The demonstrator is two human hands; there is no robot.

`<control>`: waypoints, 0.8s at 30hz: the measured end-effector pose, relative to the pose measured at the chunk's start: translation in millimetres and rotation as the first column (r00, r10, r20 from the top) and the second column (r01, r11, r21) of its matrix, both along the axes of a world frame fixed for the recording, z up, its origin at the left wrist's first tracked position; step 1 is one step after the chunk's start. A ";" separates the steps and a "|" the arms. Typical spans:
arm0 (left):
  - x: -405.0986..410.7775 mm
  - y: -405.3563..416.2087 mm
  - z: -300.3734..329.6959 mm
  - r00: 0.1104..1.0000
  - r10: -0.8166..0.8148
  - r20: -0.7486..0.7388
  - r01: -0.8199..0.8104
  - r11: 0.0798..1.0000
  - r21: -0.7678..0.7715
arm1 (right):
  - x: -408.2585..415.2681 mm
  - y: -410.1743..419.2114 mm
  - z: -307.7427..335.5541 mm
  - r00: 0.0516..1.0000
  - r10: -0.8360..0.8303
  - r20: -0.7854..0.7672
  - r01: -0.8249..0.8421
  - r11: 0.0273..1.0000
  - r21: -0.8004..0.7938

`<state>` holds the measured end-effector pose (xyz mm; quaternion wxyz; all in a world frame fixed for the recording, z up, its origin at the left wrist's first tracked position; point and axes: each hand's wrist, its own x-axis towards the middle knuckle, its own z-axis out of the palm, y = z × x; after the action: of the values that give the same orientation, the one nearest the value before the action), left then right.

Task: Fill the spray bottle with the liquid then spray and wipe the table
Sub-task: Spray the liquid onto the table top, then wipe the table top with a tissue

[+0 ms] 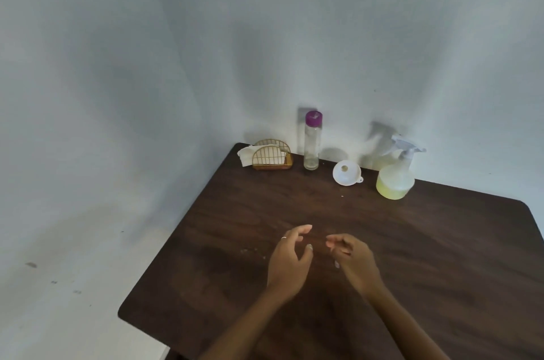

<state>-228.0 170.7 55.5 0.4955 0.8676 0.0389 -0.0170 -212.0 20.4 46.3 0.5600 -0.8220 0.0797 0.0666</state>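
A clear spray bottle [396,174] with yellow liquid in its lower part and its trigger head on stands at the back right of the dark wooden table [441,256]. Left of it lies a white funnel [346,172], tipped on its side. A tall clear bottle [312,142] with a purple cap stands near the wall and looks nearly empty. A gold wire holder [272,156] with white napkins sits at the back left corner. My left hand [290,259] and my right hand [351,258] hover close together above the table's middle, fingers loosely curled, holding nothing.
A pale wall rises directly behind the table. The floor lies to the left, past the table's left edge. A few small crumbs [250,250] and faint smears mark the tabletop near my left hand.
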 end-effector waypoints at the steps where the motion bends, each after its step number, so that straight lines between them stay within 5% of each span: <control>1: 1.9 8.6 0.7 1.000 0.012 0.002 -0.012 1.000 -0.014 | 2.7 9.0 3.0 1.000 0.005 0.009 -0.005 1.000 -0.009; 24: 161.6 196.1 -28.7 0.984 0.017 -0.179 -0.032 0.996 -0.084 | 117.7 191.7 14.0 0.998 0.044 0.052 -0.031 0.974 -0.226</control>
<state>-66.4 366.8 26.8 0.5273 0.8398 0.0930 -0.0899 -94.2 212.1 60.3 0.4639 -0.8830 0.0556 0.0445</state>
